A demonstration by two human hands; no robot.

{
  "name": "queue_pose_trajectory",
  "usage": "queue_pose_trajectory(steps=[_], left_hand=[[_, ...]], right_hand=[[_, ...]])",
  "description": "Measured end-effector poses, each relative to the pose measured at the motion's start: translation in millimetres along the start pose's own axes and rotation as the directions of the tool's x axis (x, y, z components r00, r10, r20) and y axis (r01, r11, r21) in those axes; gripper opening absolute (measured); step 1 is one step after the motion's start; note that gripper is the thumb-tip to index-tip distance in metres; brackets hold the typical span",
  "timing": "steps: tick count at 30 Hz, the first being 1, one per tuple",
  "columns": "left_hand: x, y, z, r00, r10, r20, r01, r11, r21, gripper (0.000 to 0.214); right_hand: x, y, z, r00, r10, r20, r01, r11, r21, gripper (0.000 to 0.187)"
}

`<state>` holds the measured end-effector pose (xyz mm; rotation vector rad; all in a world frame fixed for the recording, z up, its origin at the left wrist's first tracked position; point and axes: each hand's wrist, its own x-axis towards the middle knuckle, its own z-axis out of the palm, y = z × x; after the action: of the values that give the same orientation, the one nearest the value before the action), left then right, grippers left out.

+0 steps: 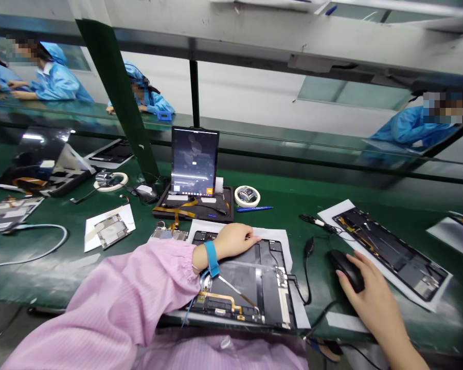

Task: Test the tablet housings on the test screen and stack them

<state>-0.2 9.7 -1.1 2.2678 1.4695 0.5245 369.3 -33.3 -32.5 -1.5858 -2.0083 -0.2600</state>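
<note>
Pink striped cloth sleeve [139,280] leads to left hand [233,240] over black rectangular open-backed tablet [272,300] — can't tell its grip; right hand [375,285] wraps black oval plastic mouse [346,268] — right of tablet on green table [287,209], long axis slanting far-left.

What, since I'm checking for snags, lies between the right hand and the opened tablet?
A black cable lies on the green tabletop between them, running to the opened tablet. The right hand rests on the computer mouse.
</note>
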Motion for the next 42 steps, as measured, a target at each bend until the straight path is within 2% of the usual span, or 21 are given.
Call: queue_pose_trajectory(steps=[5,14,16,18,20,21,22,23,24,26,28,29,30,31,32,33,35,36,37,39,42], left_hand=[[-1,0,-0.1,1.0,-0.008,0.009,0.008,1.0,-0.01,0.042],[0,-2,0.4,1.0,-0.003,-0.002,0.003,1.0,-0.002,0.045],[-1,-1,-0.5,1.0,0.006,0.008,-0.006,1.0,-0.005,0.044],[-3,1,-1.2,1.0,0.014,0.016,-0.014,1.0,-0.004,0.045],[-5,2,-1.6,1.0,0.007,0.023,-0.007,1.0,0.004,0.046],[-6,2,-1.6,1.0,-0.002,0.027,0.001,1.0,0.007,0.046],[-6,2,-1.7,0.999,-0.007,0.033,0.007,1.0,0.006,0.047],[-6,1,-1.8,0.999,-0.012,0.043,0.012,1.0,0.002,0.047],[-6,1,-1.9,0.998,-0.015,0.055,0.015,1.0,-0.003,0.047],[-6,0,-2.6,0.997,-0.018,0.079,0.019,1.0,-0.013,0.048],[-6,1,-3.7,0.996,-0.018,0.089,0.02,1.0,-0.015,0.049],[-7,1,-4.2,0.996,-0.019,0.09,0.02,1.0,-0.015,0.049],[-7,1,-4.6,0.996,-0.02,0.09,0.022,1.0,-0.014,0.049],[-7,2,-5.0,0.996,-0.024,0.091,0.026,1.0,-0.014,0.049],[-7,2,-5.2,0.995,-0.03,0.093,0.031,0.999,-0.013,0.048],[-7,3,-5.3,0.995,-0.036,0.096,0.037,0.999,-0.011,0.048],[-7,3,-5.1,0.994,-0.042,0.101,0.042,0.999,-0.006,0.048],[-7,3,-4.9,0.994,-0.041,0.1,0.042,0.999,-0.005,0.048],[-7,3,-4.7,0.994,-0.039,0.099,0.039,0.999,-0.003,0.048],[-7,2,-4.5,0.995,-0.034,0.097,0.034,0.999,0.001,0.048],[-7,2,-4.6,0.994,-0.039,0.101,0.038,0.999,0.013,0.048]], right_hand=[[0,-1,-1,0.999,-0.013,0.032,0.012,1.0,0.012,0.05],[3,-3,-1,1.0,-0.024,0.008,0.024,0.999,0.023,0.048],[4,-18,-9,0.998,-0.033,-0.053,0.034,0.999,0.032,0.045],[3,-47,-21,0.994,-0.041,-0.099,0.05,0.995,0.088,0.039],[3,-84,-30,0.999,-0.032,0.003,0.03,0.968,0.25,0.028],[5,-102,-31,0.986,-0.022,0.168,-0.037,0.939,0.342,0.025],[8,-117,-30,0.928,-0.024,0.371,-0.138,0.904,0.404,0.024],[12,-128,-28,0.853,-0.033,0.522,-0.232,0.87,0.434,0.023],[16,-136,-24,0.788,-0.024,0.615,-0.327,0.83,0.452,0.023],[24,-138,-16,0.654,-0.034,0.755,-0.489,0.743,0.457,0.028],[30,-130,-13,0.524,-0.086,0.848,-0.603,0.666,0.44,0.032],[32,-124,-14,0.468,-0.11,0.877,-0.643,0.637,0.424,0.034],[33,-118,-15,0.44,-0.114,0.891,-0.68,0.606,0.414,0.035],[34,-112,-18,0.45,-0.092,0.888,-0.715,0.559,0.42,0.036],[34,-109,-22,0.496,-0.044,0.867,-0.745,0.492,0.451,0.037],[33,-106,-26,0.562,0.022,0.827,-0.761,0.406,0.507,0.038],[29,-107,-34,0.68,0.139,0.72,-0.73,0.214,0.649,0.045],[27,-109,-36,0.717,0.161,0.678,-0.697,0.146,0.702,0.048],[24,-113,-38,0.739,0.147,0.658,-0.673,0.114,0.731,0.049],[19,-119,-35,0.741,0.048,0.67,-0.667,0.164,0.727,0.042],[10,-126,-24,0.728,-0.02,0.685,-0.624,0.392,0.675,0.023]])
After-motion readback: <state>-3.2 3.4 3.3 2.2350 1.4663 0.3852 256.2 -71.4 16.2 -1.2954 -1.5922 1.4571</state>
